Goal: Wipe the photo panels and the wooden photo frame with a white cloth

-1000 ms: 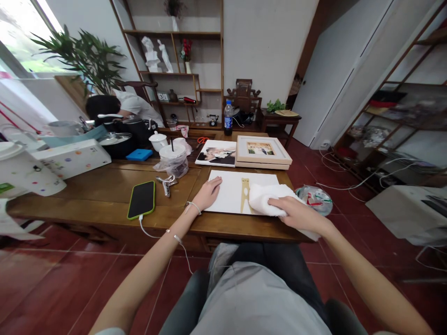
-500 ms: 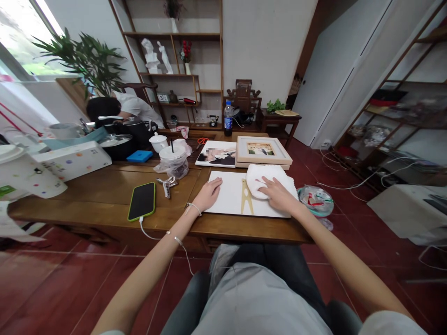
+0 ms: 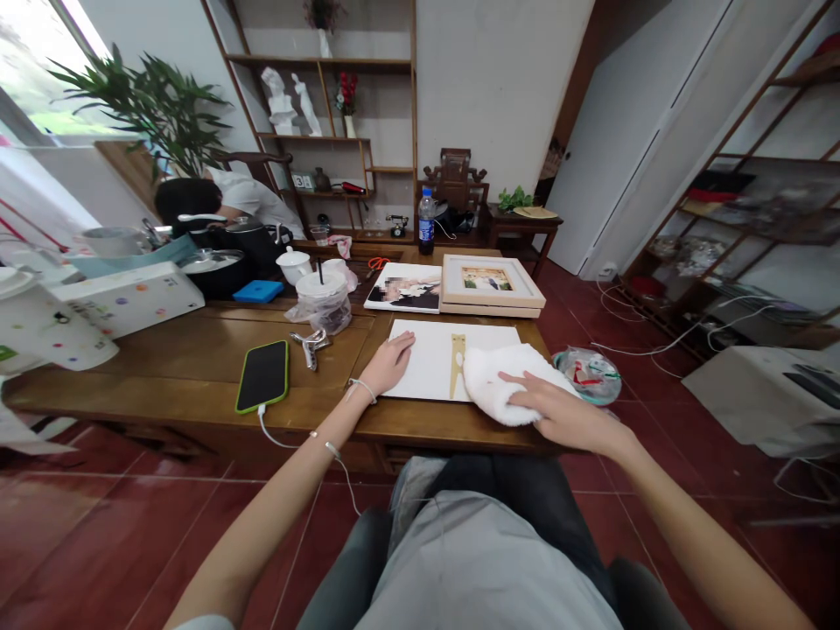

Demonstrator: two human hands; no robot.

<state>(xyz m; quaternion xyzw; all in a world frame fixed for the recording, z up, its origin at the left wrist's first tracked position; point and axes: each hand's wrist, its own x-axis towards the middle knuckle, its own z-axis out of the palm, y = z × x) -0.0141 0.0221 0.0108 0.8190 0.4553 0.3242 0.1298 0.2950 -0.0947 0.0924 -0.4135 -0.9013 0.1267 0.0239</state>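
My left hand (image 3: 392,360) lies flat on the left part of a white rectangular board (image 3: 425,363), fingers stretched out. My right hand (image 3: 555,409) holds a fluffy white cloth (image 3: 502,376) down over the board's right part, and the cloth hangs past its near corner. Between the hands, a flat gold-coloured A-shaped piece (image 3: 455,359) lies on the board, its right leg covered by the cloth. Just beyond the board rest a picture panel (image 3: 407,289) and a framed picture (image 3: 492,282).
On the wooden table (image 3: 334,376), a phone (image 3: 262,376) on a cable, a shiny metal piece (image 3: 311,347) and a lidded cup (image 3: 323,297) stand to the left. A blue-labelled bottle (image 3: 426,223) is behind. A person (image 3: 253,201) leans at the far left. Right of the table is a bin (image 3: 589,374).
My right hand has drawn the cloth toward me and to the right, down to the board's near edge. The cloth now covers part of the gold piece. My left hand stays put.
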